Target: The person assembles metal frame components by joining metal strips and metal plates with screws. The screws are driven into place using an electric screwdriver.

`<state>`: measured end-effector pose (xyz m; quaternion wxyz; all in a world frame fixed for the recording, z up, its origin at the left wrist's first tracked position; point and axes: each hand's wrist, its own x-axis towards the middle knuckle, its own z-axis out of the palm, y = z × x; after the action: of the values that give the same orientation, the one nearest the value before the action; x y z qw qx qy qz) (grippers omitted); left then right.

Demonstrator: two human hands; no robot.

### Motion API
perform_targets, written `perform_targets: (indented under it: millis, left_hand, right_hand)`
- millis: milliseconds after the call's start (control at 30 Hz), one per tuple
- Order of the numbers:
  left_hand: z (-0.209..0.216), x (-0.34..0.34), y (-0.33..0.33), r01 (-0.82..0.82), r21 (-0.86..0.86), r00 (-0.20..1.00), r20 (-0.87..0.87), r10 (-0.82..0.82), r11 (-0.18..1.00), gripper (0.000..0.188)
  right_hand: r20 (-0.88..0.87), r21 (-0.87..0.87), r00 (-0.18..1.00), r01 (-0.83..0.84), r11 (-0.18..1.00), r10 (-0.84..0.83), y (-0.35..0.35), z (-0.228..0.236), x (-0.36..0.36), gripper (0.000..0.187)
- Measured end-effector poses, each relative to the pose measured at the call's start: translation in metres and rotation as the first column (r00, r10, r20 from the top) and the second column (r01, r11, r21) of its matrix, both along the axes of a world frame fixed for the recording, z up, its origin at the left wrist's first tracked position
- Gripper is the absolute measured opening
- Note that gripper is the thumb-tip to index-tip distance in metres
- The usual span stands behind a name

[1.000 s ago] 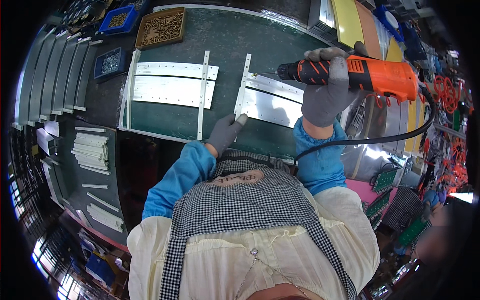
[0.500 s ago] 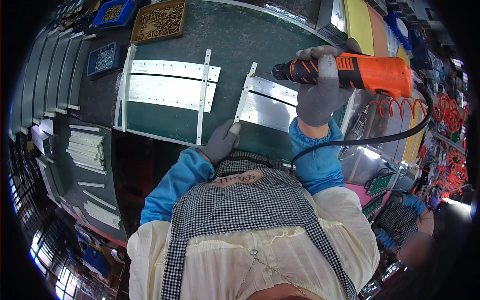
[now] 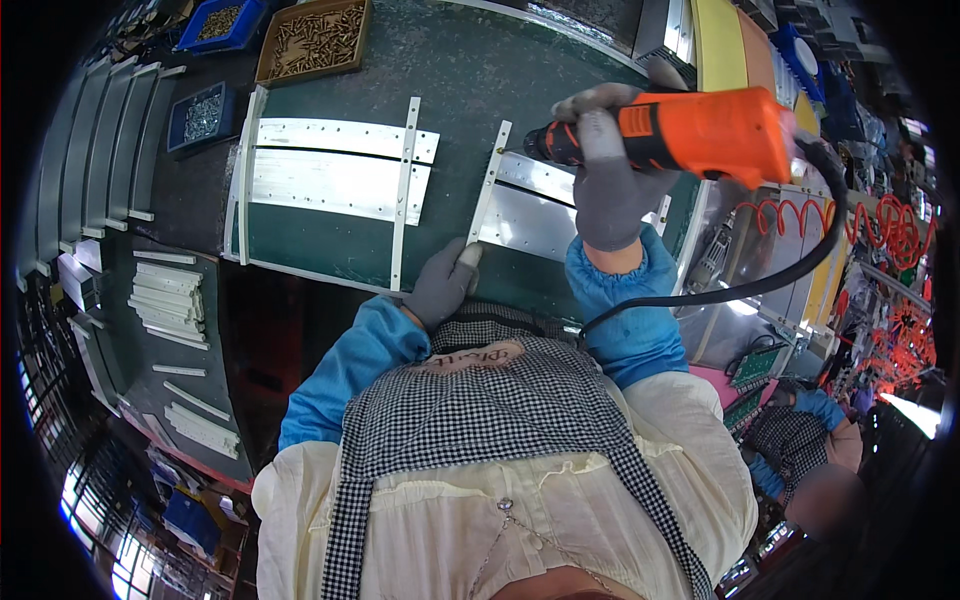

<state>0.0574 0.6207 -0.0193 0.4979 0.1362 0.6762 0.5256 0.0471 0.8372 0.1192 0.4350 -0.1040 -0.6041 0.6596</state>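
Observation:
My right hand (image 3: 612, 185), in a grey glove, is wrapped round an orange and black electric screwdriver (image 3: 690, 135) with a black cord. Its chuck points left, and its tip is at the upper end of a narrow white metal strip (image 3: 487, 195), where a small brass-coloured screw head shows. My gloved left hand (image 3: 442, 285) grips the lower end of that strip between thumb and fingers. Under the strip lie shiny metal panels (image 3: 525, 215) with small holes, partly hidden by my right hand. To the left rests a similar pair of panels (image 3: 335, 185) with a crosswise strip (image 3: 405, 200).
Screws fill a brown tray (image 3: 313, 75), a blue bin (image 3: 180, 45) and another blue bin (image 3: 200, 118). Several white strips (image 3: 165, 300) are stacked on a side table at left. Coiled red hose (image 3: 890, 235) hangs at right. Another person (image 3: 800, 440) sits at lower right.
My right hand and the screwdriver have shifted left and slightly up, bringing the chuck nearer the strip's upper end. My left hand stays at the lower end.

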Motion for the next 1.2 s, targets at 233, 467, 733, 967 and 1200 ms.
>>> perform_targets:
  millis: [233, 467, 733, 967, 1200]
  left_hand:
    - [0.003, -0.001, -0.001, 0.009, 0.007, 1.0, -0.006, -0.009, 1.0, 0.036]
    - [0.005, -0.004, -0.006, -0.003, 0.031, 1.0, 0.012, 0.003, 1.0, 0.034]
    - [0.057, -0.006, -0.043, -0.321, -0.063, 0.893, 0.312, 0.324, 0.945, 0.037]
    - [0.056, -0.014, -0.027, -0.565, 0.24, 0.659, 0.707, 0.257, 0.789, 0.036]
    - [0.049, -0.011, -0.027, -0.507, 0.292, 0.713, 0.67, 0.205, 0.811, 0.038]
  right_hand:
    - [0.051, 0.104, 0.999, -0.008, 0.995, 0.002, -0.013, -0.002, -0.019, 0.038]
    - [0.103, 0.026, 0.994, -0.045, 0.999, 0.042, -0.02, 0.011, -0.017, 0.023]
    - [-0.235, -0.141, 0.966, -0.144, 0.979, 0.108, 0.0, 0.04, 0.019, 0.04]
    - [-0.175, -0.407, 0.969, -0.232, 0.884, 0.173, -0.015, 0.023, 0.034, 0.047]
    - [-0.136, -0.387, 0.978, -0.2, 0.9, 0.158, -0.019, 0.019, 0.041, 0.054]
